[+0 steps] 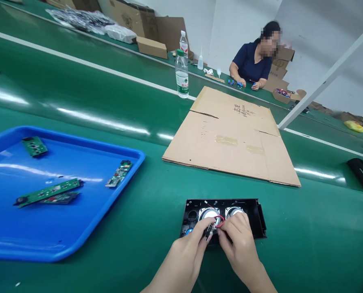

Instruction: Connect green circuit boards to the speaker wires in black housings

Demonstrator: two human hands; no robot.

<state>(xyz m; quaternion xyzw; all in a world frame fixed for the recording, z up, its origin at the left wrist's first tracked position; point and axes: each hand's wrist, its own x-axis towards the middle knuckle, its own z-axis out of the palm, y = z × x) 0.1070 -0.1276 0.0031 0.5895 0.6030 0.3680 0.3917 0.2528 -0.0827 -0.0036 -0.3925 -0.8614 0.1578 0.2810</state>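
A black speaker housing (251, 217) lies open on the green bench, with two round speakers (208, 212) set inside it. Over its near side, my left hand (196, 236) pinches a small circuit board (209, 231) seen edge-on. My right hand (238, 234) is closed beside it, fingertips at the red wire (220, 221) that loops by the board. My fingers cover part of the board and the right-hand speaker. Something blue and round (189, 231) shows in the housing's left corner.
A blue tray (138, 156) with several green circuit boards (51, 192) stands at left. Flattened cardboard (233, 134) lies beyond the housing, with a water bottle (182, 77) behind it. A co-worker (251, 63) sits across the bench. A black device (362, 174) lies far right.
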